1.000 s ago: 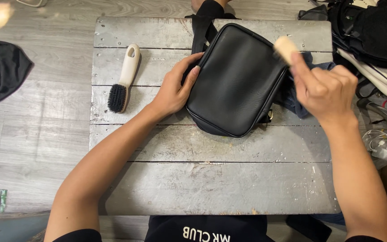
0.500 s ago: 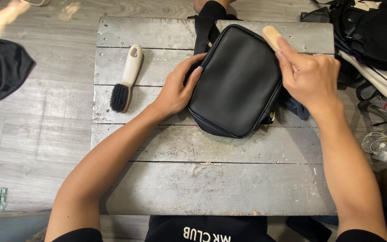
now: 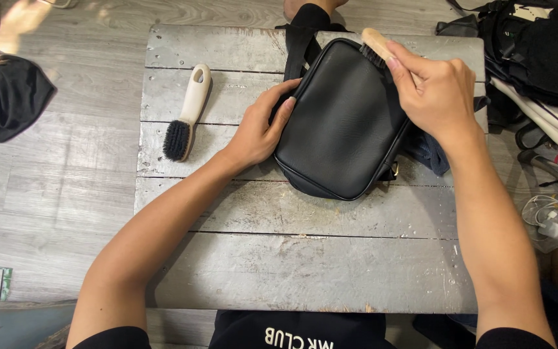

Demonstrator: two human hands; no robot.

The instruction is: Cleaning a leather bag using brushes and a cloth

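Observation:
A black leather bag (image 3: 343, 123) lies flat on a worn grey wooden table (image 3: 305, 265), its strap running off the far edge. My left hand (image 3: 259, 129) presses against the bag's left side, fingers spread along its edge. My right hand (image 3: 434, 90) is closed around a small wooden brush (image 3: 376, 45), whose dark bristles touch the bag's upper right corner.
A second brush (image 3: 187, 113) with a cream handle and black bristles lies on the table to the left. A blue cloth (image 3: 431, 152) peeks from under the bag's right side. Black fabric (image 3: 8, 97) lies on the floor at left; bags and cables (image 3: 544, 58) crowd the right.
My right hand has moved left and away from me, bringing the wooden brush from beside the bag onto its upper right corner. The left hand has stayed on the bag's side.

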